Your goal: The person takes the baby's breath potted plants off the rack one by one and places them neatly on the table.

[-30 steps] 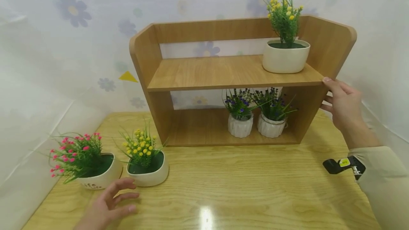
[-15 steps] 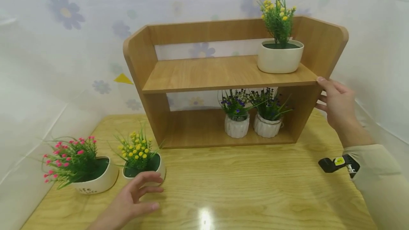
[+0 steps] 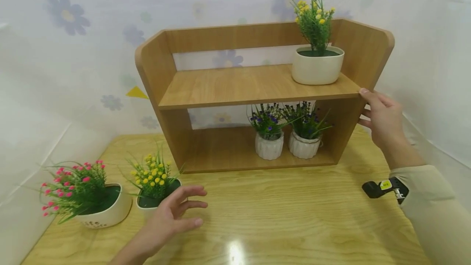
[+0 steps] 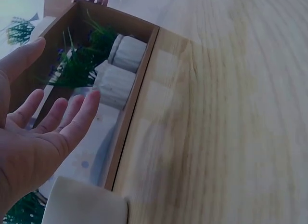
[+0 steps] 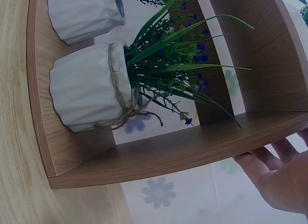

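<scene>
Left grip: the left grip point(image 3: 169, 218) is spread, fingers loosely bent and thumb apart, with nothing held.
Right grip: the right grip point(image 3: 384, 120) pinches the right side panel of the wooden shelf point(image 3: 220, 85), thumb at the front edge, fingers on the outer face.
Shelf: on the bench point(image 3: 279, 212), ahead and to the right of the left grip.
Yellow flowers: the near pot of yellow flowers point(image 3: 152, 179) is just behind the left grip, partly hidden by it; contact is hard to tell.
Pink flowers: the pot of pink flowers point(image 3: 110, 212) lies further left of the left grip.
Top board: the upper pot of yellow flowers point(image 3: 317, 68) stands left of the right grip, slightly higher.
Lower board: two ribbed white pots point(image 3: 304, 145) with purple flowers stand left of the right grip and below it.
Step in hand: steadying or shifting the shelf, I judge, with only the right grip at work.
Next move: straightening the shelf would call for the left grip to cross to its left panel, clear of the near flowers.
</scene>
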Available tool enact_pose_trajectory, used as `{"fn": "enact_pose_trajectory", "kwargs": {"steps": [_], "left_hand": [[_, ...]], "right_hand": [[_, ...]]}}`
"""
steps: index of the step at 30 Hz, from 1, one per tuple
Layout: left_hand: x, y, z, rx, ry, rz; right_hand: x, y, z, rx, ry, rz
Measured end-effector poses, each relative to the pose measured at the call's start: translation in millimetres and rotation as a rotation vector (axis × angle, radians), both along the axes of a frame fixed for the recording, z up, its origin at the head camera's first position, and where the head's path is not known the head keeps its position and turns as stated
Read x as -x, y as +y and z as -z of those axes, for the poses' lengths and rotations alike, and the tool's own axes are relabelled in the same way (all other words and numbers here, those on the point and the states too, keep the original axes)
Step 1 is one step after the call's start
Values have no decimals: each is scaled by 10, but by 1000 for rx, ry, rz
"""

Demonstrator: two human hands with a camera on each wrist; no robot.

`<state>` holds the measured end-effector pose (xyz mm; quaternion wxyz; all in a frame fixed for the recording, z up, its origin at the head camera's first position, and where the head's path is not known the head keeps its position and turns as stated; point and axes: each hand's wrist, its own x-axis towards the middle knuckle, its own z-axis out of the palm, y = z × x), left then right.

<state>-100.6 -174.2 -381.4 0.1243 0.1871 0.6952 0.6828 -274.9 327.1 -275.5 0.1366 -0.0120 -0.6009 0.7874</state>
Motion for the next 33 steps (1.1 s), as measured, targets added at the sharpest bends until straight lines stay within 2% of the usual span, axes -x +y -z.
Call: {"fn": "enact_pose_trajectory", "kwargs": {"steps": [4,8,15,23,29,33], "left_hand": [[77,83,-25,-6,-21,-26],[156,169,-47,-25,-15,-48],[299,324,-114,-68,28,-21],[405,459,-184,-126,15,-31],[511,565,-281,-124,69,-65],[582,656,-371,-130,96,-56]], "right_hand": [[3,-11,2,-15,-7,9],[1,-10,6,-23,-20,15],[-6,-9,0,-23,-17,21],[-7,-62,6,-28,-4,35],[-4,-57,8,-48,-7,48],[2,-47,11,-51,-5,54]]}}
